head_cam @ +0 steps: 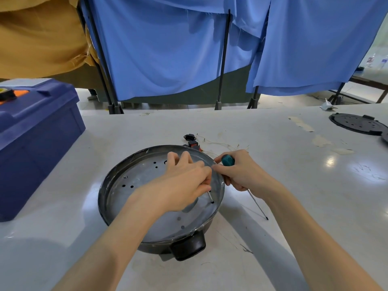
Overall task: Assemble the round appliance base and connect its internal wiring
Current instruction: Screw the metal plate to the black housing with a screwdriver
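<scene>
White table point(273, 164): my left hand point(184, 179) pinched a screw point(210, 195) over its hole point(212, 202) in the base point(113, 185), while my right hand point(241, 175) gripped the screwdriver point(227, 160), ready to drive.

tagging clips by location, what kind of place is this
Probably a workshop or assembly station: a white worktable, a blue toolbox at its left, and blue cloth screens on stands behind.
</scene>
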### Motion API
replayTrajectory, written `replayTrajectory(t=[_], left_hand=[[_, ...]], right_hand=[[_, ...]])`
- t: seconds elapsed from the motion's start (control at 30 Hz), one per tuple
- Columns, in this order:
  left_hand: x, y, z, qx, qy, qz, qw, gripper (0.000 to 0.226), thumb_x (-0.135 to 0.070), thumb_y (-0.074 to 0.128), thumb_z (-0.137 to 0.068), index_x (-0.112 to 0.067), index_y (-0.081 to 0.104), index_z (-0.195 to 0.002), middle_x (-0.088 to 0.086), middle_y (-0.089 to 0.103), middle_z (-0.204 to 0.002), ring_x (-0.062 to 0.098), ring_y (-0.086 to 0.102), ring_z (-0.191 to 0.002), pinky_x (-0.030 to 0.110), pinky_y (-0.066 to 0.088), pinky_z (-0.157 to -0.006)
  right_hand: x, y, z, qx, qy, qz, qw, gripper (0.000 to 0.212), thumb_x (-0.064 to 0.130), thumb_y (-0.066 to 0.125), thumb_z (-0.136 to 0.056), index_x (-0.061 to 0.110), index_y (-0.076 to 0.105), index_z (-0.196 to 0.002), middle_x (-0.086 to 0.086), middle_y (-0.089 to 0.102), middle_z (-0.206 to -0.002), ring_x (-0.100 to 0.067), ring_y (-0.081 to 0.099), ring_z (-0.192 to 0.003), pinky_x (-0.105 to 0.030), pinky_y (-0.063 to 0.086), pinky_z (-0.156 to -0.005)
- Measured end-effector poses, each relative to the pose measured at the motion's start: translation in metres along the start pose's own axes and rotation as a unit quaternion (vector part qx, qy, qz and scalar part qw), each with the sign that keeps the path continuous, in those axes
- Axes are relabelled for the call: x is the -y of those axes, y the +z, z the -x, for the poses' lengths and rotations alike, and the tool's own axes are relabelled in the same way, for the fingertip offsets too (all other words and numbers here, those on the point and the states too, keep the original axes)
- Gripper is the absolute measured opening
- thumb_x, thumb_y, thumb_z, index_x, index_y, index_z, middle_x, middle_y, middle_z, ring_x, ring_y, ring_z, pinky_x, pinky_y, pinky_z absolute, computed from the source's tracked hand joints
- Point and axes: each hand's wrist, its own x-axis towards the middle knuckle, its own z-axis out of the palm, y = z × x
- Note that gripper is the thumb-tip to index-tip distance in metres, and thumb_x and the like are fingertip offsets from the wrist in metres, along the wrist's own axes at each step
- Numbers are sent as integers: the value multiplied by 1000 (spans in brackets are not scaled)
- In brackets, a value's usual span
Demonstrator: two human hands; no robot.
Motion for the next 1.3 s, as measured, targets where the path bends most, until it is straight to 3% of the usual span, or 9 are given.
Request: replayTrajectory(t=[0.5, 0.77, 0.9, 1.1, 1.23, 1.3], left_hand=[[-7, -2, 2, -5, 1, -48, 999, 18, -40, 36, -103, -26, 40, -93, -8, 47, -104, 19, 29, -105, 41, 22, -96], [-11, 1, 0, -23, 13, -97, 995, 16, -39, 35, -104, -26, 35, -95, -9, 37, -99, 23, 31, -110, 41, 21, -94], [-17, 3, -2, -56, 41, -147, 987, 18, -36, 37, -104, -22, 47, -108, -6, 32, -99, 26, 30, -114, 43, 19, -92], [-27, 10, -8, -77, 63, -200, 975, 18, -18, 52, -99, -18, 52, -117, 0, 49, -122, 27, 31, -117, 46, 14, -94], [-23, 7, -7, -73, 64, -147, 984, 2, -22, 48, -100, -24, 50, -99, -6, 45, -108, 23, 31, -108, 41, 11, -85], [-20, 9, -6, -69, 62, -127, 988, 13, -23, 49, -99, -26, 41, -89, -8, 40, -97, 19, 28, -97, 40, 14, -85]], right_hand=[[1, 1, 0, 3, 5, 9, 1000, 19, 12, 64, -89, -7, 63, -91, -8, 47, -46, -15, 26, -36, -18, 21, -37], [1, 2, 2, 4, 7, 4, 1000, 24, 12, 63, -89, -12, 59, -92, -6, 46, -43, -14, 26, -35, -17, 20, -37], [1, 3, 1, 4, 6, 5, 1000, 24, 10, 62, -89, -14, 58, -90, -4, 45, -41, -14, 25, -35, -16, 20, -37], [2, 3, 2, 1, 4, 5, 1000, 17, 3, 57, -84, -14, 57, -82, -5, 44, -43, -15, 27, -37, -17, 21, -40], [2, 4, 2, 1, -3, 11, 1000, 23, 7, 60, -84, -15, 55, -83, -4, 45, -41, -15, 26, -37, -18, 20, -39], [2, 4, 2, 1, -6, 13, 1000, 25, 9, 61, -86, -15, 56, -84, -5, 46, -41, -16, 26, -38, -18, 20, -38]])
